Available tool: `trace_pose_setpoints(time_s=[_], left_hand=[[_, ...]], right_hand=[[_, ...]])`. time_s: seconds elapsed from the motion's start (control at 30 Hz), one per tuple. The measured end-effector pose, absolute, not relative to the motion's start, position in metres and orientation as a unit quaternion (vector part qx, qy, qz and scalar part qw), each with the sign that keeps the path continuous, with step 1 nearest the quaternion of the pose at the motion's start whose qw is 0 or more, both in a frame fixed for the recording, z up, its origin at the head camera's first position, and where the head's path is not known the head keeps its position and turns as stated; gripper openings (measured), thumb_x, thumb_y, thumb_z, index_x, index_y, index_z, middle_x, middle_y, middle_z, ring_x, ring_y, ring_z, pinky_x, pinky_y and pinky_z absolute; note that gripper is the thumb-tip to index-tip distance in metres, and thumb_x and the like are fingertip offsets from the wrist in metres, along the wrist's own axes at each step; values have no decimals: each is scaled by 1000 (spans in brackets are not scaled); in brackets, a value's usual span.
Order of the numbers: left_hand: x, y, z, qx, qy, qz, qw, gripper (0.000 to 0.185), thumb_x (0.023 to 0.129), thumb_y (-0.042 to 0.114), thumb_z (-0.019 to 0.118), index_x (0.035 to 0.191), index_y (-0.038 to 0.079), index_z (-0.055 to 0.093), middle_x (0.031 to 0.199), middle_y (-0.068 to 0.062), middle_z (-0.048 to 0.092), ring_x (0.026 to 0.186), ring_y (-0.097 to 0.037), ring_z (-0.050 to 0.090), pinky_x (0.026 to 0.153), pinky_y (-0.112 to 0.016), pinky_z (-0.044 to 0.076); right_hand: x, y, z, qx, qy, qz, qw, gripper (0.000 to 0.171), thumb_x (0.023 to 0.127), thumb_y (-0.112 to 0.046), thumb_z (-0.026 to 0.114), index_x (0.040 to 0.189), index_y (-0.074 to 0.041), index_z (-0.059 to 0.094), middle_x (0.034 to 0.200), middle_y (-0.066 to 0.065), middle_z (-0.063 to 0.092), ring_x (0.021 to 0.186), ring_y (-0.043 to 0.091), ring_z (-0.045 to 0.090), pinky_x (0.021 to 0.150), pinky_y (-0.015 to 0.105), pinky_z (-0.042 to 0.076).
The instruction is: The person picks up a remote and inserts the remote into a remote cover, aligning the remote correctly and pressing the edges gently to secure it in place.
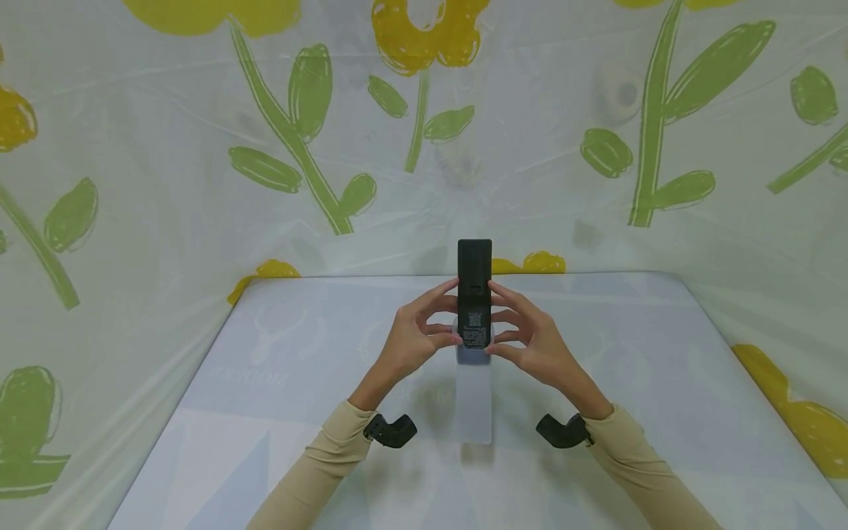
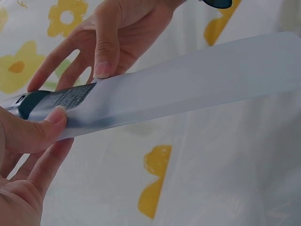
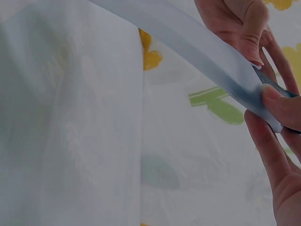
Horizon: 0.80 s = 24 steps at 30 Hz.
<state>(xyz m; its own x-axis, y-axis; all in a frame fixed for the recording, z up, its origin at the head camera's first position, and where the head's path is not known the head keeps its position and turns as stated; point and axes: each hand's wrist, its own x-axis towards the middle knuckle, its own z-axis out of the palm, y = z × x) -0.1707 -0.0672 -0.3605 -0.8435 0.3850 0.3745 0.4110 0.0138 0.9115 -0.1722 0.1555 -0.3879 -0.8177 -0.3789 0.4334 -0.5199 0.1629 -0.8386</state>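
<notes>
Risk first: the slim black device [image 1: 474,283] is held only at its near end, where it enters a translucent sleeve [image 1: 473,397], so most of its length stands clear beyond the fingertips — a slackened pinch on either side could, in my judgement, let it tip away from the person or slide out of the sleeve's mouth. The sleeve is thin and smooth, and it hangs unsupported toward the wrists; a tug on that free length could drag the device askew. Left hand [image 1: 414,335]: grasping, its thumb [image 2: 49,123] pressed on the sleeve's edge at the device's labelled end, the other fingers curled behind it. Right hand [image 1: 530,338]: likewise grasping, thumb pressed onto the sleeve from the opposite side in the left wrist view, fingers spread along the far edge. Neither hand is clenched; both pinch lightly, with visible gaps between the fingers. The device sits between the two hands, raised above the pale tabletop [image 1: 662,346]; its printed label faces the person. A floral plastic sheet [image 1: 199,184] lies beyond the hands.
</notes>
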Motion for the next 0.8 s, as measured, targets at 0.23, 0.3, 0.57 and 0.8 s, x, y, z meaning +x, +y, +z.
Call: trace_pose_setpoints(time_s=[0.23, 0.3, 0.57, 0.8], left_hand=[[-171, -67, -362, -279, -712, -645, 14, 73, 76, -16, 69, 141, 6, 43, 116, -20, 61, 108, -30, 57, 84, -37, 54], [-171, -67, -362, -279, -712, -645, 15, 74, 76, -16, 69, 141, 6, 43, 116, -20, 61, 108, -30, 57, 84, -37, 54], [-171, -68, -363, -278, -710, -647, 15, 74, 75, -17, 69, 141, 5, 43, 115, -21, 61, 107, -30, 57, 83, -37, 54], [-170, -69, -364, -276, -707, -651, 15, 73, 75, -17, 69, 140, 4, 44, 115, -22, 61, 106, -31, 58, 83, -37, 54]], right_hand=[[-164, 151, -376, 290, -761, 577, 64, 86, 73, 18, 70, 146, -8, 34, 133, 18, 49, 107, 34, 59, 77, 33, 56], [-159, 149, -370, 288, -762, 576, 62, 84, 73, 19, 70, 145, -4, 33, 132, 21, 49, 106, 37, 58, 77, 34, 56], [-156, 147, -366, 286, -765, 574, 62, 84, 72, 19, 70, 145, -1, 33, 131, 22, 49, 105, 38, 58, 77, 36, 56], [-156, 146, -368, 287, -764, 574, 65, 83, 72, 18, 71, 145, -2, 34, 131, 21, 49, 105, 37, 59, 77, 37, 56]])
